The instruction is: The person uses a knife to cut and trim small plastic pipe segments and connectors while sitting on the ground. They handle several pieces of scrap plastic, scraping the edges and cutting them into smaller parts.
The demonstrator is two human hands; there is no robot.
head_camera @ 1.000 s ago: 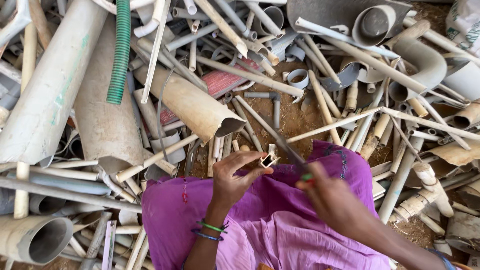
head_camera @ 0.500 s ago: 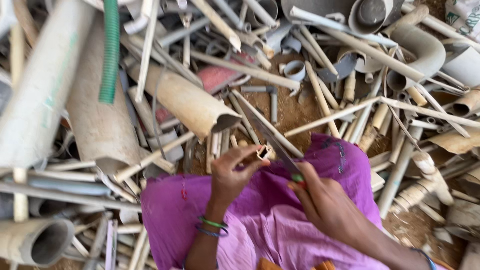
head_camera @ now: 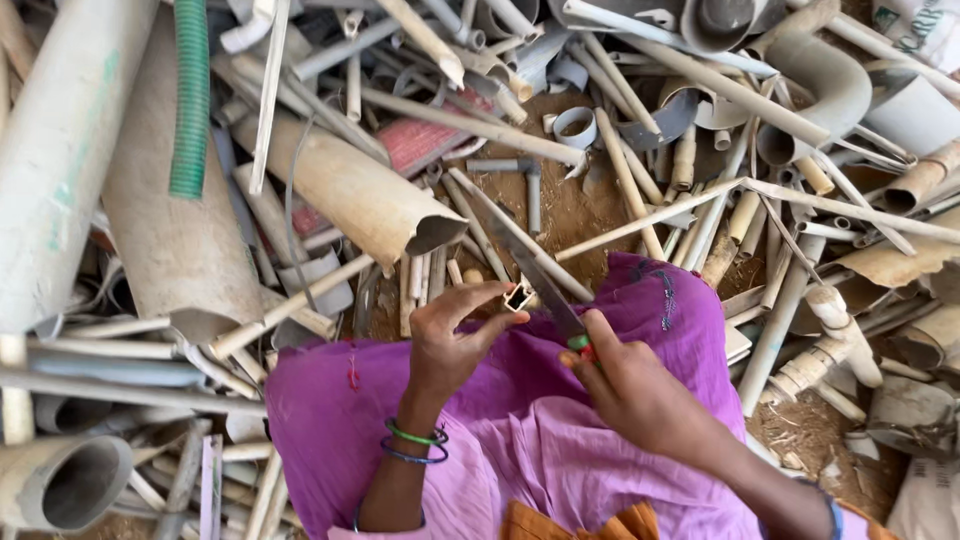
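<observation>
— What is lying over on the far left?

— A wide grey pipe [head_camera: 60, 150] is slanting up the edge, with a green corrugated hose [head_camera: 190, 95] running down beside it and a broken tan pipe [head_camera: 350, 190] pointing its jagged mouth toward the middle.

— And the left hand?

— The left hand [head_camera: 450, 345] is reaching out over the purple cloth [head_camera: 500, 430] covering the lap, green bangles [head_camera: 415, 440] sitting at the wrist. Its thumb and fingers are curling closed around a small pale square piece of plastic [head_camera: 518, 297], pinching it just above the cloth's front edge.

— What is touching that piece?

— A knife blade [head_camera: 540, 275] is crossing right beside it, its tip pointing up and away toward the dirt.

— Who is holding the knife?

— The right hand [head_camera: 630, 385] is wrapping tightly around the knife's handle, fingers fully folded. Farther right, a grey elbow pipe [head_camera: 820, 85] and thin pale tubes [head_camera: 760, 195] are lying scattered on the ground.
</observation>
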